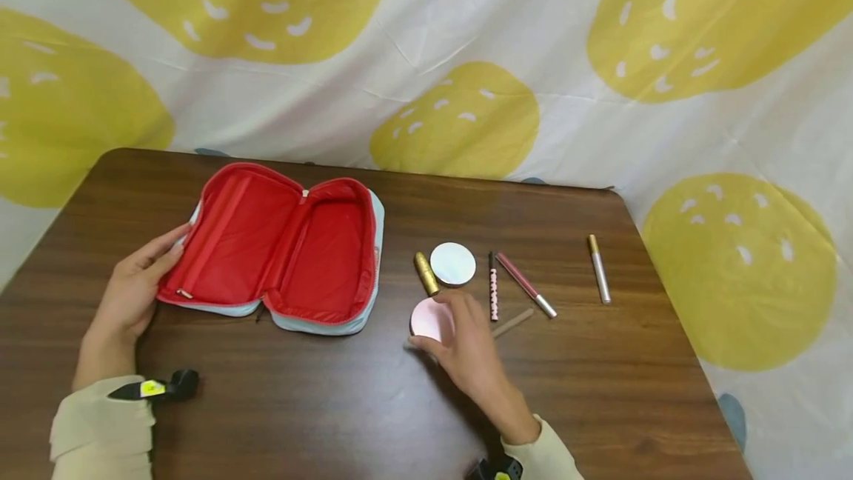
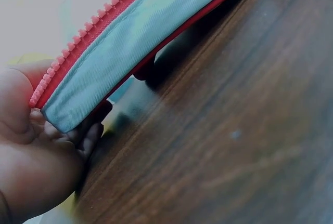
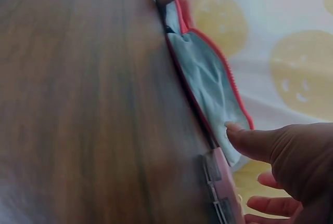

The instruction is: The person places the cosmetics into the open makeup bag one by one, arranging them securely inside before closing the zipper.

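Note:
A zip makeup pouch (image 1: 266, 243), pale blue outside and red inside, lies unzipped and spread flat on the table. My left hand (image 1: 133, 284) grips its left edge, thumb on top and fingers beneath; in the left wrist view the pouch's red zip teeth (image 2: 78, 39) run past that thumb. A round pink compact (image 1: 429, 321) rests on the tabletop under my right hand (image 1: 469, 350). That hand spreads thumb and fingers around the compact. In the right wrist view a gap shows between the thumb and the compact's hinged side (image 3: 226, 187).
Behind the compact are a gold lipstick tube (image 1: 426, 274) and a white round compact (image 1: 453, 264). Further right lie a pink-and-black patterned pencil (image 1: 493, 287), a pink gloss tube (image 1: 526, 285) and a gold-and-silver tube (image 1: 600, 269). A beige stick (image 1: 513, 323) passes partly behind my right hand.

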Tool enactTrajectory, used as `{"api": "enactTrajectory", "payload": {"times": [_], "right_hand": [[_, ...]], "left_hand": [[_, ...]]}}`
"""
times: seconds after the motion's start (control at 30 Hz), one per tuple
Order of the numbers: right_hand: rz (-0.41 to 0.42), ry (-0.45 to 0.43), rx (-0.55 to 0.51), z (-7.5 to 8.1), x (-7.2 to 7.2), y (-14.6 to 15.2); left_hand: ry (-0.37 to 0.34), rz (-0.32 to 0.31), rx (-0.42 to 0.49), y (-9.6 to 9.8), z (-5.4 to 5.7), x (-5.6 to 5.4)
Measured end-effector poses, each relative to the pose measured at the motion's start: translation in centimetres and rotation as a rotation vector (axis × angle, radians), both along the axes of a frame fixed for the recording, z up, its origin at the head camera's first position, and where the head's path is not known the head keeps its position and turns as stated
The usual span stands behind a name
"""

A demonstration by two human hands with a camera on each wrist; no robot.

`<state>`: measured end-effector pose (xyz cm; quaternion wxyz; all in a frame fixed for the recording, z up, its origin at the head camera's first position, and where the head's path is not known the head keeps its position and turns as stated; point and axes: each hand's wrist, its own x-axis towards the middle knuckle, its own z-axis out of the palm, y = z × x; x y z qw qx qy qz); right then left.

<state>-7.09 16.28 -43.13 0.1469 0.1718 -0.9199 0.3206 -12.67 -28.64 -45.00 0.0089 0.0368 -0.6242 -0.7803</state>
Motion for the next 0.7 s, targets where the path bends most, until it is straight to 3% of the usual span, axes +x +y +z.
{"api": "enactTrajectory", "payload": {"times": [0.2, 0.7], "right_hand": [[-0.01, 0.059, 0.042, -0.32, 0.06, 0.03], [-0.046, -0.009, 0.106, -0.38, 0.32, -0.36]], "left_hand": [[-0.031, 0.01, -0.043, 0.38, 0.11, -0.05], [0.019, 0.008, 0.011, 0.06, 0.22, 0.11]]}}
